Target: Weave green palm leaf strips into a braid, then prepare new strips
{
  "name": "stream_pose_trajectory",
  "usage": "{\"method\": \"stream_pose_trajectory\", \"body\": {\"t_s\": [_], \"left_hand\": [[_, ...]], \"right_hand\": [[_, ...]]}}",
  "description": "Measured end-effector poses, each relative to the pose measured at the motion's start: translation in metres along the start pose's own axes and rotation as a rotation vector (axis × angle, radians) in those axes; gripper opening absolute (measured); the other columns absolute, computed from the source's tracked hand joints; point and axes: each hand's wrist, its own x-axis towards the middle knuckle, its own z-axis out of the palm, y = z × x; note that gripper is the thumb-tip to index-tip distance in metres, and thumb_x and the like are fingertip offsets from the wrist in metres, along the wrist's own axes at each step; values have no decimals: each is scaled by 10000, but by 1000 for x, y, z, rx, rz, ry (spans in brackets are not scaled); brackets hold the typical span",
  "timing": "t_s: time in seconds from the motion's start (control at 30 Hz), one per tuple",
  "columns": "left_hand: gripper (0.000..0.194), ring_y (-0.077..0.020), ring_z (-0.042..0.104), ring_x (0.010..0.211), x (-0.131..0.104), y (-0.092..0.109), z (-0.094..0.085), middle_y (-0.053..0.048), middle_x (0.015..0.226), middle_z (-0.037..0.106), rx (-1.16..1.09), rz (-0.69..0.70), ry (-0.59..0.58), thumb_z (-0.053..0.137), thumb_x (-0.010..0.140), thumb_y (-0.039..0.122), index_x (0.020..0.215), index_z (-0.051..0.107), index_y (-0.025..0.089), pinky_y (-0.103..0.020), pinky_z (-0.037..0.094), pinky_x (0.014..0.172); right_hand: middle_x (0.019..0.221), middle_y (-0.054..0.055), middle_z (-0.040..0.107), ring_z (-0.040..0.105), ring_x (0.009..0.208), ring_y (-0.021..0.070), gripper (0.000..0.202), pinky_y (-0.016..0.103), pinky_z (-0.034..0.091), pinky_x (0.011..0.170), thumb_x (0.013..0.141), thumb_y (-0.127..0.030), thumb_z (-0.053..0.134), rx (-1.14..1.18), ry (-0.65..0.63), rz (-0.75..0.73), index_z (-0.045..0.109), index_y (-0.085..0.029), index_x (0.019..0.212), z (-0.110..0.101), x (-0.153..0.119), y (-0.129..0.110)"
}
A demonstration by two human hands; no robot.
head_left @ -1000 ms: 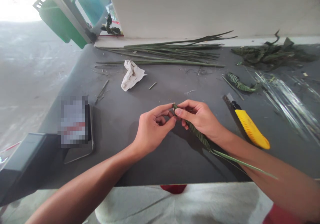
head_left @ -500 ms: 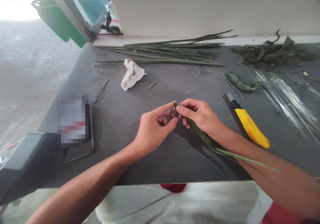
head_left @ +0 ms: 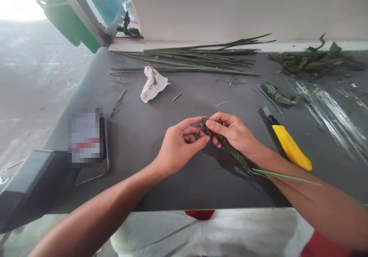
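By the worktop's (head_left: 172, 193) front edge, the right hand (head_left: 234, 130) pinches the weave (head_left: 239, 157), seemingly to steady it; the left hand (head_left: 178, 146) curves its fingers at the tip, their grip unclear.

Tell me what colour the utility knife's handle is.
The handle is yellow, best seen in the head view.

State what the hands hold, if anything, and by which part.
The right hand pinches the pleated green leaf piece near its far end; the left hand touches that end, its grip unclear.
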Motion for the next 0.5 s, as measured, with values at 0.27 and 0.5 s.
{"method": "stream_pose_trajectory", "body": {"t_s": [0.27, 0.5], "left_hand": [[361, -100, 647, 521, 1, 0, -1, -36, 807, 731, 40, 21, 49, 758, 850, 348, 1132, 669, 140, -185, 482, 428], [279, -63, 575, 501, 2, 2, -1, 13, 636, 662, 11, 18, 60, 770, 823, 246, 1055, 705, 106, -159, 465, 456]], "right_hand": [[565, -41, 592, 544, 453, 90, 360, 203, 441, 398, 765, -516, 810, -74, -4, -25, 652, -193, 737, 1, 0, 0], [584, -29, 620, 565, 474, 102, 344, 219, 477, 423, 763, -505, 819, -113, 2, -46, 682, -189, 772, 4, -2, 1]]}}
